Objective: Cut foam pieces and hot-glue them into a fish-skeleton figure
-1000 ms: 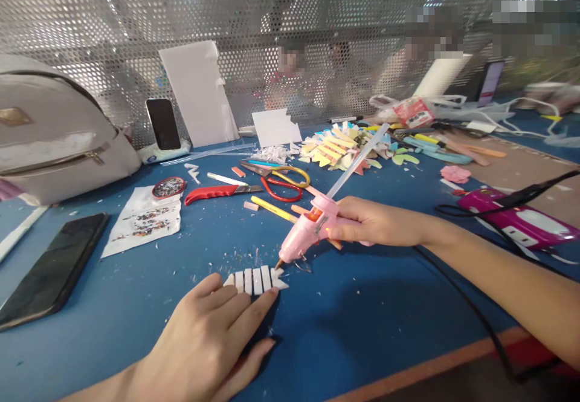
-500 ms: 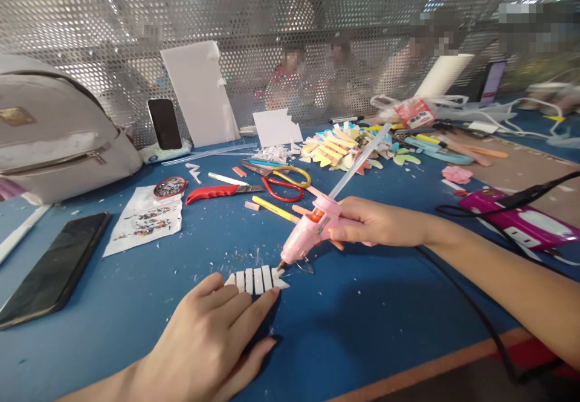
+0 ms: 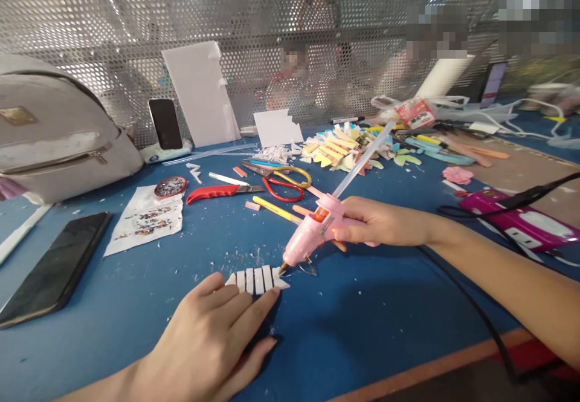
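My right hand [image 3: 362, 223] is wrapped round a pink hot glue gun [image 3: 308, 236], with a long clear glue stick [image 3: 362, 163] jutting from its back. The gun points down and left, its metal nozzle at the right end of a small white fish-shaped piece [image 3: 258, 280] crossed by raised white strips. My left hand [image 3: 208, 329] lies with fingers stretched out on the near edge of that piece, its index fingertip beside the tail end. The hand hides part of the piece's left side.
Behind the gun are red-and-yellow scissors [image 3: 283, 184], a red-handled knife [image 3: 212, 193], a yellow pen [image 3: 276, 208] and a heap of paper cutouts [image 3: 338, 148]. Left are a black phone [image 3: 54, 269], beads on paper [image 3: 149, 223] and a backpack [image 3: 58, 136]. A purple power strip [image 3: 521, 220] lies right.
The glue gun's nozzle has shifted very slightly right along the tail end of the white piece. My left hand stays in place.
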The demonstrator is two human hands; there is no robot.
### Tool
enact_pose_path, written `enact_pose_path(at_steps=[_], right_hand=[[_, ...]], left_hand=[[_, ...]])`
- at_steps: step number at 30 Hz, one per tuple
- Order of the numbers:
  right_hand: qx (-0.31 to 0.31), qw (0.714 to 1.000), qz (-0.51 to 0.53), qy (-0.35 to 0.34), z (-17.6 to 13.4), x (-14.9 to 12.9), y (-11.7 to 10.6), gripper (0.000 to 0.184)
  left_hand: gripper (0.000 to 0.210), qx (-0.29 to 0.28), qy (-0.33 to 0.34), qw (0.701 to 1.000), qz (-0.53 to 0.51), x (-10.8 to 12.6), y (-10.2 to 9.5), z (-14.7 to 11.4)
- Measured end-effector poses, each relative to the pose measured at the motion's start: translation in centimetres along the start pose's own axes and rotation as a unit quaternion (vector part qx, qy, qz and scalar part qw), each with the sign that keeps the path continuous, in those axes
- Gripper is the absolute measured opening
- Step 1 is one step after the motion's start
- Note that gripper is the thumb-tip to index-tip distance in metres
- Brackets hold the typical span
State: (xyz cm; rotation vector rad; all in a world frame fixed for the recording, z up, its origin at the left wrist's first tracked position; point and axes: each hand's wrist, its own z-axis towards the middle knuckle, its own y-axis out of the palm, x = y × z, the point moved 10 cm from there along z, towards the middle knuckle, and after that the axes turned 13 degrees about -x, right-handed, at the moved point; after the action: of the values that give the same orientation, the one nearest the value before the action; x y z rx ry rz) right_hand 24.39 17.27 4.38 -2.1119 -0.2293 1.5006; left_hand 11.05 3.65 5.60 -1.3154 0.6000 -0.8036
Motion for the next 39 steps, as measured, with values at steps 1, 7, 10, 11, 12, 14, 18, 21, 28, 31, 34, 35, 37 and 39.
enact_pose_path(at_steps=[1,7,10,11,12,14,18,21,28,31,34,35,37,39], right_hand=[[0.000,1.000,0.000,0.001,-0.02,0.00,-0.02,0.051],[0.004,1.000,0.005,0.000,-0.12,-0.25,-0.09,0.054],[0.003,1.000,0.007,0.000,-0.15,-0.23,-0.07,0.054],[0.004,1.000,0.007,0.000,-0.15,-0.19,-0.09,0.054],[0.004,1.000,0.007,0.000,-0.15,-0.16,-0.10,0.054],[0.002,1.000,0.007,-0.004,-0.14,-0.15,-0.10,0.054],[0.003,1.000,0.013,-0.013,-0.16,-0.15,-0.13,0.053],[0.003,1.000,0.017,-0.012,-0.21,-0.06,-0.06,0.054],[0.004,1.000,0.024,-0.010,-0.31,-0.09,-0.12,0.054],[0.003,1.000,0.025,-0.008,-0.29,-0.12,-0.15,0.056],[0.003,1.000,0.026,-0.011,-0.29,-0.27,-0.10,0.057],[0.003,1.000,0.026,-0.012,-0.29,-0.29,-0.08,0.057],[0.003,1.000,0.025,-0.014,-0.29,-0.32,-0.06,0.056],[0.001,1.000,0.023,-0.015,-0.25,-0.29,-0.02,0.055]], left_hand=[[0.035,0.000,0.000,1.000,0.000,0.00,-0.02,-0.01],[0.035,-0.001,0.001,1.000,0.000,-0.01,0.11,-0.01],[0.035,-0.009,0.001,1.000,0.001,0.00,0.30,0.03],[0.035,-0.009,0.001,1.000,0.000,0.02,0.32,0.02],[0.035,-0.009,0.001,1.000,-0.001,0.03,0.31,0.01],[0.035,-0.007,0.002,1.000,-0.004,0.04,0.28,-0.03],[0.035,-0.002,0.002,1.000,-0.007,-0.07,0.27,-0.10],[0.035,-0.006,0.001,1.000,-0.008,-0.13,0.36,-0.11],[0.036,-0.010,-0.002,1.000,-0.008,-0.12,0.23,-0.05],[0.035,-0.008,0.001,1.000,-0.008,-0.08,0.20,-0.15],[0.035,-0.007,0.003,1.000,-0.010,-0.06,0.23,-0.22],[0.035,-0.008,0.003,1.000,-0.011,-0.09,0.28,-0.22],[0.035,-0.011,0.001,1.000,-0.012,-0.18,0.38,-0.19],[0.036,-0.010,-0.001,1.000,-0.012,-0.26,0.42,-0.17]])
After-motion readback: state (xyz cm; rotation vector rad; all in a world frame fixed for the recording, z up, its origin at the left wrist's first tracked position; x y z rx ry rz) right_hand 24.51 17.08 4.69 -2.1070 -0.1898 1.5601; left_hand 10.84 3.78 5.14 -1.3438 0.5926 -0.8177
